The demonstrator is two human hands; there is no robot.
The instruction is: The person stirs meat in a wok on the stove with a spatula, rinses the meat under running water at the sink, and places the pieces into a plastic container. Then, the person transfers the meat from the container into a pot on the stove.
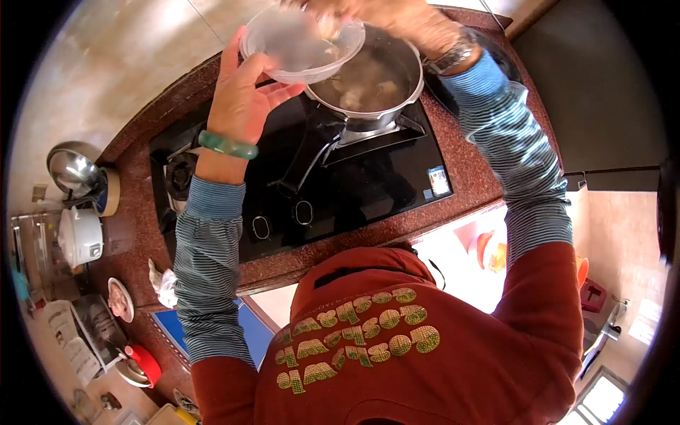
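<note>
My left hand (248,92) holds a translucent plastic bowl (304,71) by its left side and rim, tilted at the left edge of a metal pot (418,79). Pieces of food lie in cloudy liquid (368,81) inside the pot. Over the bowl's far right side is my right hand (389,25), its fingers bunched around pale food (329,27) and blurred by motion. The pot rests on a black gas stove (375,177), its dark handle (308,159) pointing toward me.
To the left stand a white rice cooker (80,236), metal bowls (73,172) and a small plate of meat (120,299). A crumpled white cloth (164,283) lies on the red-brown counter (134,248). Another stove burner (180,177) sits beside my left wrist.
</note>
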